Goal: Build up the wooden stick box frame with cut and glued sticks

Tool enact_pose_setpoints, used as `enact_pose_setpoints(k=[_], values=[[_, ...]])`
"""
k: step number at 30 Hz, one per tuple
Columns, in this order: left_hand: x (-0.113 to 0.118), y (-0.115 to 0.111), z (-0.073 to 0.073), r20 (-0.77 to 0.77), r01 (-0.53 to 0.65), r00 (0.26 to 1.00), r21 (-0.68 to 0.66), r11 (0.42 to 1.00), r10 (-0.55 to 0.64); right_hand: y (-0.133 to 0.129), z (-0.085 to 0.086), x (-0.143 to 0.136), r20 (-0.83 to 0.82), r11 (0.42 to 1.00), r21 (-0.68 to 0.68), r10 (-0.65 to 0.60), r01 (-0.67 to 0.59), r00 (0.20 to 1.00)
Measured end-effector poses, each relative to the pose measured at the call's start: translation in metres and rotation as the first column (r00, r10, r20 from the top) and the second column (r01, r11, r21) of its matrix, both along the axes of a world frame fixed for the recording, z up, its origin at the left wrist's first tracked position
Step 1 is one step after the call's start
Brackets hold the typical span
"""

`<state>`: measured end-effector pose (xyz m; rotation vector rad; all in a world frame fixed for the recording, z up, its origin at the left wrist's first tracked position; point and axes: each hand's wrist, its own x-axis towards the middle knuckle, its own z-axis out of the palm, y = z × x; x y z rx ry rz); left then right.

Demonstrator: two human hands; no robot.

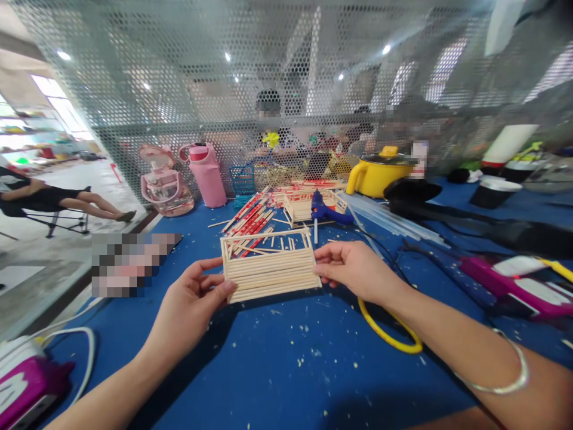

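Between my two hands is a small frame of wooden sticks (273, 276), tilted above the blue table. Its lower part is closely laid sticks, its upper part an open rectangle. My left hand (192, 298) pinches the left end, thumb on the front. At the right end, the fingers of my right hand (349, 269) grip the edge. Behind the frame lie loose chopsticks (250, 218) with red printed wrappers. A blue glue gun (329, 210) rests against a second stick structure (298, 209).
A yellow pot (380, 173), clear glue sticks (394, 221) and a black cup (495, 191) stand at the back right. Pink bottles (208, 176) are at back left. Purple power strips (523, 286) and cables lie at the sides. A perforated metal screen (201, 89) rises behind.
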<state>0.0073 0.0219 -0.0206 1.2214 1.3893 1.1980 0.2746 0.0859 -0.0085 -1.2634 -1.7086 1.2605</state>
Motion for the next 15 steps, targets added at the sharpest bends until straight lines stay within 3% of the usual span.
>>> enact_pose_setpoints(k=[15], values=[[0.0044, -0.0027, -0.0022, 0.037, -0.121, 0.992, 0.025, 0.992, 0.12, -0.0045, 0.001, -0.0033, 0.04, 0.999, 0.021, -0.04, 0.039, 0.998]])
